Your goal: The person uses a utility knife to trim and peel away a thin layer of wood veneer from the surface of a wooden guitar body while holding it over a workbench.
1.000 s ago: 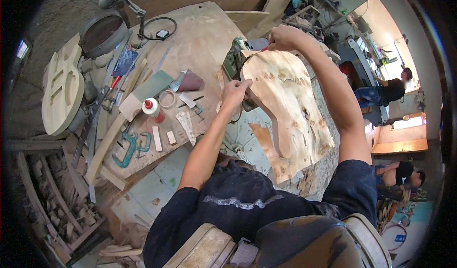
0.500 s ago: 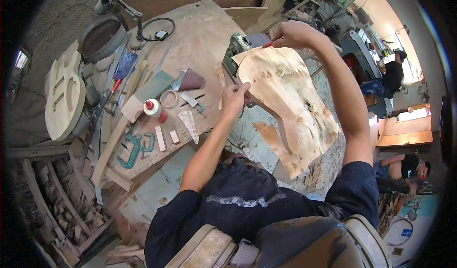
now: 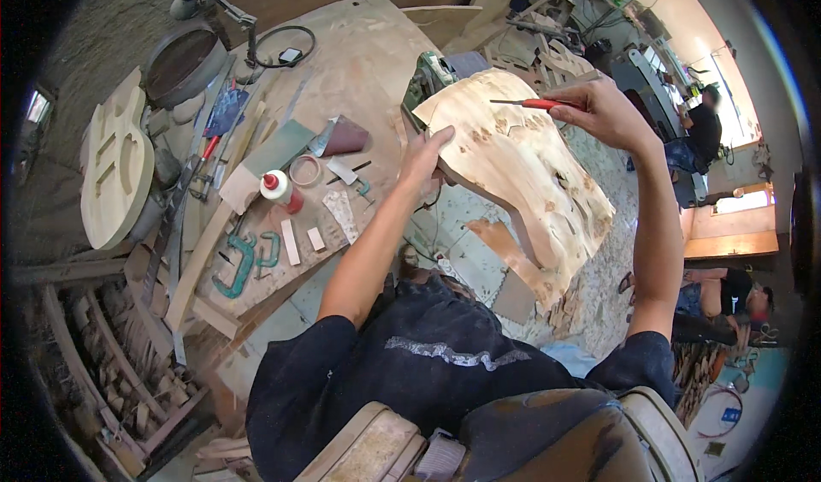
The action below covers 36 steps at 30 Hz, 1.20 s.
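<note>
A pale, figured wood veneer sheet [image 3: 534,161] with darker burl spots lies over a thick, curved wooden body. Its edge overhangs in ragged flaps, and the far end meets a green vise [image 3: 425,80] at the table's edge. My left hand [image 3: 425,153] grips the near-left edge, thumb on top and fingers hidden beneath. Above the sheet's right side, my right hand [image 3: 605,112] holds a slim red-handled file [image 3: 539,104]. Its thin dark shaft points left over the veneer; whether it touches the surface I cannot tell.
The worktable [image 3: 359,41] carries a glue bottle [image 3: 280,191], green clamps [image 3: 235,268], sandpaper [image 3: 346,138] and small wood blocks. A carved guitar body [image 3: 120,170] stands at the far left. Two people are at the right, one by a machine [image 3: 650,84]. Wood scraps fill the lower left.
My right hand has drawn back from the sheet's far edge, toward me and to the right, with the file now fully showing. My left hand still holds the edge.
</note>
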Tool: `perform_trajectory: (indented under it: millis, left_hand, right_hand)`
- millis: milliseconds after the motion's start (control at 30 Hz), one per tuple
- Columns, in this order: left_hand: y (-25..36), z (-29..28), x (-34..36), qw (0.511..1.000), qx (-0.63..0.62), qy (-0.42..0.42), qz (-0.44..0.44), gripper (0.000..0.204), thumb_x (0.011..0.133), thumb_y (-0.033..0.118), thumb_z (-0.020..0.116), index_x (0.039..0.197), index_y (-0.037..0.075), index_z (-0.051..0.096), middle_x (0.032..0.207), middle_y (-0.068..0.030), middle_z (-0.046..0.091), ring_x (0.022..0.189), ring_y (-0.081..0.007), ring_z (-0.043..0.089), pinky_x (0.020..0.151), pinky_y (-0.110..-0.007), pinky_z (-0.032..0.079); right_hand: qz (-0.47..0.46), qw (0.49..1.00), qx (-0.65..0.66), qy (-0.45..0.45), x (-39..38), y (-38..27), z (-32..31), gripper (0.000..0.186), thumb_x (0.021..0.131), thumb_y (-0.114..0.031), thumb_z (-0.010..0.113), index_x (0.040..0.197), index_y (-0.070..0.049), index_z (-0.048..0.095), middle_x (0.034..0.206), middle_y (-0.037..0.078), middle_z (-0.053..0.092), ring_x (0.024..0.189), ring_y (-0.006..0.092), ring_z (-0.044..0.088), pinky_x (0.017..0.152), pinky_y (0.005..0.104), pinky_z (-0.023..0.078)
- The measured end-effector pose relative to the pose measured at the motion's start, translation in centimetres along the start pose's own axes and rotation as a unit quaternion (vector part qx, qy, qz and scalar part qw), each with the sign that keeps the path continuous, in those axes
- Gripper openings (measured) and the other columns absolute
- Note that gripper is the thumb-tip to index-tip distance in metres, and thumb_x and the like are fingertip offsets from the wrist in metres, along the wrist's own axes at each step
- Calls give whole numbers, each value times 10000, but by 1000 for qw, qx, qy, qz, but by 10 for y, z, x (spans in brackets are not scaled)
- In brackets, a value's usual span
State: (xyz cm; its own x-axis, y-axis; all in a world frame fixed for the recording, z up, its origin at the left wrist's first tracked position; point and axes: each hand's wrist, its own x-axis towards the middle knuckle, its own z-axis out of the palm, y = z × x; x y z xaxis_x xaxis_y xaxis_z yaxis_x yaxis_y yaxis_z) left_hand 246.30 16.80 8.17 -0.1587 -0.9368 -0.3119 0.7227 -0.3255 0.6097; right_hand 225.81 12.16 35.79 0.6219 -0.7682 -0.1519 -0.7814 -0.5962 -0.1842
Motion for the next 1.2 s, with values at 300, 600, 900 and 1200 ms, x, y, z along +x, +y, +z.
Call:
perform_trajectory:
  millis: [300,600,900,1200]
  left_hand:
    - [-60,25,-62,988,-95,79,91,555,953,290,681,1380,7,466,1280,-109,601,1158,-207,618,957,-353,547]
    - [-82,15,-39,992,-5,49,118,641,903,259,745,1383,-29,433,1293,-117,589,1114,-177,615,908,-308,528]
    - [-39,7,-48,956,166,110,214,486,866,213,764,1237,-41,579,1106,-114,704,941,-182,675,875,-332,531]
    - [-4,-3,-50,893,298,212,261,338,938,306,699,1056,-7,653,918,-113,717,820,-181,665,751,-340,518]
  right_hand:
    - [22,1000,-1,12,-18,-13,11,334,952,-272,661,1227,-88,707,798,169,690,627,269,587,622,374,468]
    - [-85,995,-45,-28,-1,-21,36,335,905,-294,693,1155,-76,739,861,180,706,749,342,657,687,426,500]
    - [-126,989,-67,-27,18,-21,44,307,876,-320,718,1136,-163,767,845,158,718,737,355,663,676,449,509]
    - [-153,980,-114,-61,42,-41,50,285,879,-308,713,1110,-151,769,816,133,718,751,341,672,676,436,524]
